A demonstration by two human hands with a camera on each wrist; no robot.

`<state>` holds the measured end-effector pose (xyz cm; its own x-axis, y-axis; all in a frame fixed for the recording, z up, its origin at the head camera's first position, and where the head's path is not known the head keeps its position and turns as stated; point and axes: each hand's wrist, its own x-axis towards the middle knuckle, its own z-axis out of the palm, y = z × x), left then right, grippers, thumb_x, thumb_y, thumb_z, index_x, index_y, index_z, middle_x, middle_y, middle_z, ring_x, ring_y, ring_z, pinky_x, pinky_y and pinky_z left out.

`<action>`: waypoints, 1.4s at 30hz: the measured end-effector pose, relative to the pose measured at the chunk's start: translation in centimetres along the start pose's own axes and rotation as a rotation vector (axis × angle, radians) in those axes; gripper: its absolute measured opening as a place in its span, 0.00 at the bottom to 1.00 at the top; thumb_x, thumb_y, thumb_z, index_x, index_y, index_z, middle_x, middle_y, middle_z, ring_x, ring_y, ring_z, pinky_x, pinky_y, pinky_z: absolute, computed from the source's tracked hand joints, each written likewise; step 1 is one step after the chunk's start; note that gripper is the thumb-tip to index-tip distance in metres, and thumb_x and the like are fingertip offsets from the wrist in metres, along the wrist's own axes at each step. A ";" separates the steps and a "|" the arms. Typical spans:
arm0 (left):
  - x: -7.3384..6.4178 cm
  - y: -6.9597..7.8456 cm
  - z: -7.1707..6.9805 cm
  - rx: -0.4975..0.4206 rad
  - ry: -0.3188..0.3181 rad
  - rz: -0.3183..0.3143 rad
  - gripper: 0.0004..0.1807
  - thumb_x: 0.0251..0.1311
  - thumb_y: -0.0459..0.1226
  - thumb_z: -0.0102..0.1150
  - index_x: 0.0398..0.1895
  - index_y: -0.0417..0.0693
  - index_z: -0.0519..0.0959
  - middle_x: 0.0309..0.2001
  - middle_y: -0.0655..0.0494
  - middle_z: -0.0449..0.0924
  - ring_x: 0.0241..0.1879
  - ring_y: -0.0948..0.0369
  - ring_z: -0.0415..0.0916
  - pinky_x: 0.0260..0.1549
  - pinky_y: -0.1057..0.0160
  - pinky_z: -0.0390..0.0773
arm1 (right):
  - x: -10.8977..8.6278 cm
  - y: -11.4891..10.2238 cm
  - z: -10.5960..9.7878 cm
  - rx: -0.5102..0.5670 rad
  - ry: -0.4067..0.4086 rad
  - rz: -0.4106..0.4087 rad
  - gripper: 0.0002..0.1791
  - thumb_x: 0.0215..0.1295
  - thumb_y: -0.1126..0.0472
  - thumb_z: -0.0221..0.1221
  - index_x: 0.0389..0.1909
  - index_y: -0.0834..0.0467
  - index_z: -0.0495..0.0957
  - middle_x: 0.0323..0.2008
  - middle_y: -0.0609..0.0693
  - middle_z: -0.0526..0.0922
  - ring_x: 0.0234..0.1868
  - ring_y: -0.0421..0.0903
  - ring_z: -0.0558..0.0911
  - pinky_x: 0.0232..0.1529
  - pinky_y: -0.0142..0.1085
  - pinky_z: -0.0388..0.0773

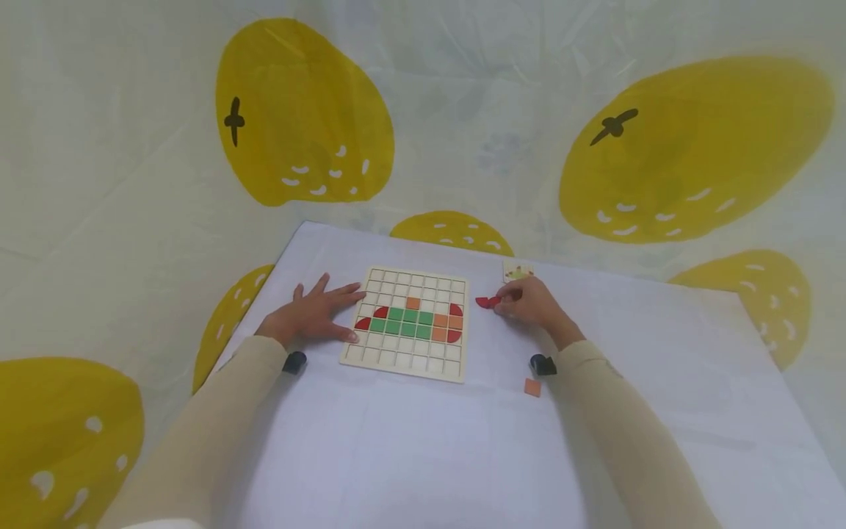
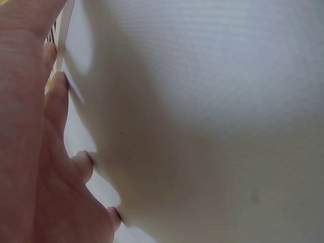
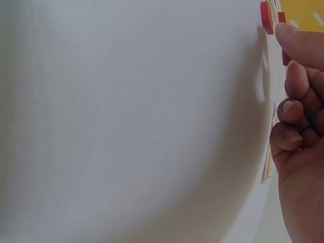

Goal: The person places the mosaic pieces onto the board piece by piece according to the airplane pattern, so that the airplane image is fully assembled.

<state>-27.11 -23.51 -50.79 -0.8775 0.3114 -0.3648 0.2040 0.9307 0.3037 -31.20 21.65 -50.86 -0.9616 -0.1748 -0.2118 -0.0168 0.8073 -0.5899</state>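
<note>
A pale wooden grid board (image 1: 405,345) lies on the table, holding green squares (image 1: 410,317), orange squares (image 1: 413,303) and red rounded pieces (image 1: 363,323). My left hand (image 1: 319,312) rests with its fingers spread at the board's left side, thumb and fingertips reaching over the edge. To the right of the board, my right hand (image 1: 531,303) pinches a red quarter-round piece (image 3: 286,58) between thumb and index finger, the other fingers curled in. A second red piece (image 1: 482,302) lies just left of the pinched one, on the board's side.
Behind my right hand lies a small picture card (image 1: 518,271), partly covered by the hand. One loose orange square (image 1: 532,387) is on the white table (image 1: 396,448), near my right wrist. A cloth with yellow fruit (image 1: 304,110) hangs behind the table's far edge.
</note>
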 end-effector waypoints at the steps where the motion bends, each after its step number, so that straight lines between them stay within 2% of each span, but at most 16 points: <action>1: 0.0 0.0 0.0 0.000 0.001 -0.001 0.58 0.44 0.78 0.64 0.81 0.85 0.52 0.85 0.74 0.43 0.85 0.41 0.20 0.73 0.21 0.26 | 0.0 -0.1 0.0 -0.001 0.000 -0.005 0.15 0.66 0.55 0.70 0.51 0.56 0.88 0.45 0.55 0.85 0.49 0.53 0.77 0.45 0.38 0.80; 10: -0.1 0.1 -0.1 0.001 -0.004 0.008 0.58 0.45 0.77 0.65 0.81 0.84 0.52 0.86 0.73 0.42 0.85 0.40 0.20 0.73 0.20 0.26 | 0.2 -1.5 0.1 0.026 -0.011 -0.052 0.15 0.66 0.56 0.71 0.51 0.56 0.88 0.43 0.56 0.84 0.47 0.53 0.77 0.43 0.37 0.78; 16: 0.1 0.0 0.0 0.013 0.003 0.006 0.58 0.45 0.77 0.65 0.81 0.84 0.52 0.86 0.73 0.42 0.85 0.40 0.21 0.73 0.20 0.27 | 0.5 -2.4 0.5 -0.011 -0.007 -0.079 0.16 0.66 0.55 0.71 0.52 0.56 0.88 0.43 0.54 0.86 0.46 0.52 0.77 0.43 0.36 0.77; 23: 0.2 -0.1 0.0 -0.003 -0.009 0.006 0.58 0.45 0.76 0.66 0.81 0.84 0.52 0.86 0.72 0.43 0.85 0.39 0.21 0.72 0.19 0.27 | 0.7 -3.1 0.9 0.014 -0.022 -0.084 0.18 0.64 0.54 0.72 0.52 0.57 0.88 0.43 0.55 0.87 0.44 0.51 0.78 0.39 0.34 0.78; 37: 0.0 0.0 0.0 -0.003 -0.008 0.004 0.57 0.46 0.76 0.66 0.81 0.85 0.52 0.86 0.74 0.43 0.85 0.40 0.20 0.73 0.21 0.27 | 1.1 -4.3 1.8 0.046 -0.046 -0.093 0.17 0.62 0.54 0.74 0.49 0.57 0.88 0.40 0.54 0.87 0.41 0.51 0.78 0.38 0.35 0.76; 42: -0.1 0.0 -0.1 -0.002 -0.003 0.010 0.57 0.46 0.77 0.65 0.81 0.85 0.52 0.85 0.75 0.42 0.85 0.40 0.20 0.74 0.21 0.27 | 1.4 -4.8 2.2 0.064 -0.055 -0.114 0.16 0.61 0.55 0.74 0.48 0.57 0.89 0.36 0.52 0.85 0.38 0.50 0.78 0.37 0.36 0.75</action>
<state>-27.05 -23.54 -50.62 -0.8740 0.3210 -0.3648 0.2115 0.9271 0.3093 -31.87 16.31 -50.03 -0.9379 -0.2954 -0.1819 -0.1058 0.7429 -0.6610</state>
